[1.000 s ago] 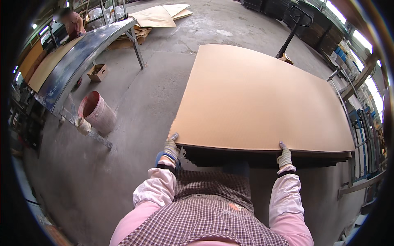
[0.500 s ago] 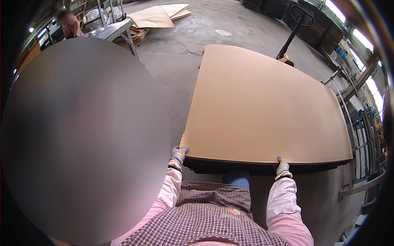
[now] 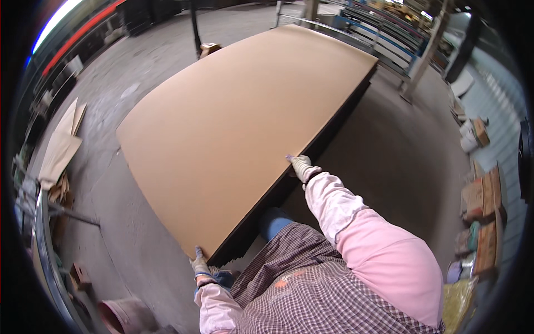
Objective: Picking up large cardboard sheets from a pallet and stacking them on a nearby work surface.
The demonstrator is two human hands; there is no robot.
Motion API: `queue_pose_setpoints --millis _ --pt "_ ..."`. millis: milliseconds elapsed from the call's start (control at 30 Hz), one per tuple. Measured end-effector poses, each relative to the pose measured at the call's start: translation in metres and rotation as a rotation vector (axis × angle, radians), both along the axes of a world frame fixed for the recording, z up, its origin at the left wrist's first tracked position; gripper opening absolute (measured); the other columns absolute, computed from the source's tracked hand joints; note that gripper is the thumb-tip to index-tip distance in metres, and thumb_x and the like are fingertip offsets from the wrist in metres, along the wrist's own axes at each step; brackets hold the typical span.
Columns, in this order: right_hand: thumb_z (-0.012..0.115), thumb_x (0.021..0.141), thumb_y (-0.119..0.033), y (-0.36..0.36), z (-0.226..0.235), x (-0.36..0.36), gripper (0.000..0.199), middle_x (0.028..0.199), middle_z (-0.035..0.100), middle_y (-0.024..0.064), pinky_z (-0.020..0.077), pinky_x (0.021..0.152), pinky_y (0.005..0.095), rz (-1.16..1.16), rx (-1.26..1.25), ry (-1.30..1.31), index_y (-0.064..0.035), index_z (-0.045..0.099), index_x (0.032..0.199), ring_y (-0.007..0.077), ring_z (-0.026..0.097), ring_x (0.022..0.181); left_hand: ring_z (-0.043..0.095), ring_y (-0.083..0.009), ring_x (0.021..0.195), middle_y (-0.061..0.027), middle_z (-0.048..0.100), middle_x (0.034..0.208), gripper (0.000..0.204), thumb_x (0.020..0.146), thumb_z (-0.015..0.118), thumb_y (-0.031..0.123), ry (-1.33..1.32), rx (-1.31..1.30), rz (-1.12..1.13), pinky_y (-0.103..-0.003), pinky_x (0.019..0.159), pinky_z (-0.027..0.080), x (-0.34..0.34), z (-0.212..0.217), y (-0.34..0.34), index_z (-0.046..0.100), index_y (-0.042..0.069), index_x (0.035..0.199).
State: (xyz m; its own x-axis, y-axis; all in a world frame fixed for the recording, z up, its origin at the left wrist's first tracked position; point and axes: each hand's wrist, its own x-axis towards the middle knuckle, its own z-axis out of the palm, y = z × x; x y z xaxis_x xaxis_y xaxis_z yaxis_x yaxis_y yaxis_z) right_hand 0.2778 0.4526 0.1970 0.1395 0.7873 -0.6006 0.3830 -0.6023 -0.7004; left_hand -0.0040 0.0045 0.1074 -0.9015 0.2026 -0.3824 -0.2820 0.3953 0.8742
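White light strip [image 3: 55, 25] glares far left; floor [image 3: 400, 161] at right lies shadowed, slightly smeared; fisheye bends edges, corners black.

1 large sheet [image 3: 239, 128] lies on the stack [image 3: 339, 122]; the left hand [image 3: 201, 264] is at its near corner, the right hand [image 3: 300, 165] farther along that edge. Left: loose sheets [image 3: 61, 147], a bucket [image 3: 130, 316]. Right: cartons [image 3: 483, 192]. Beyond: a rack [image 3: 378, 39].

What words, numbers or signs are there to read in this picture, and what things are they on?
Nothing can be read.
Checked apron: an orange mark; any lettering is too blurred.
Cardboard boxes at right: any print is too small.
Tan cardboard sheet: no writing visible.
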Motion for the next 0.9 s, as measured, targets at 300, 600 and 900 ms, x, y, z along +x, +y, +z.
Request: queue_pose_setpoints --millis 300,600,900 --pt "0.06 0.067 -0.046 -0.022 0.004 0.019 0.062 0.105 0.051 0.0192 0.0391 0.084 0.0361 0.027 0.023 -0.035 0.0014 0.048 0.105 0.0299 0.048 0.1 0.041 -0.027 0.106 -0.0141 0.04 0.119 0.086 0.062 0.065 0.048 -0.185 0.093 -0.014 -0.033 0.089 0.034 0.03 0.046 0.004 0.027 0.001 0.123" --pt "0.058 0.069 -0.041 -0.059 0.06 0.003 0.045 0.087 0.058 0.0171 0.0444 0.072 0.0321 0.164 0.001 0.021 0.0 0.057 0.089 0.0274 0.057 0.082 0.032 -0.0282 0.113 -0.0181 0.033 0.124 0.096 0.053 0.075 0.03 0.412 -0.524 -0.024 -0.031 0.096 0.025 0.017 0.085 0.009 0.019 0.001 0.126" --pt "0.06 0.073 -0.023 -0.139 0.063 0.046 0.02 0.057 0.051 0.003 0.0382 0.035 0.0229 0.429 0.246 0.274 -0.0091 0.046 0.071 0.0129 0.049 0.042 0.044 -0.0098 0.059 0.0025 0.048 0.067 0.046 0.065 0.069 0.027 0.332 0.256 0.731 -0.023 0.054 0.039 -0.005 0.091 -0.184 0.048 0.009 0.102"
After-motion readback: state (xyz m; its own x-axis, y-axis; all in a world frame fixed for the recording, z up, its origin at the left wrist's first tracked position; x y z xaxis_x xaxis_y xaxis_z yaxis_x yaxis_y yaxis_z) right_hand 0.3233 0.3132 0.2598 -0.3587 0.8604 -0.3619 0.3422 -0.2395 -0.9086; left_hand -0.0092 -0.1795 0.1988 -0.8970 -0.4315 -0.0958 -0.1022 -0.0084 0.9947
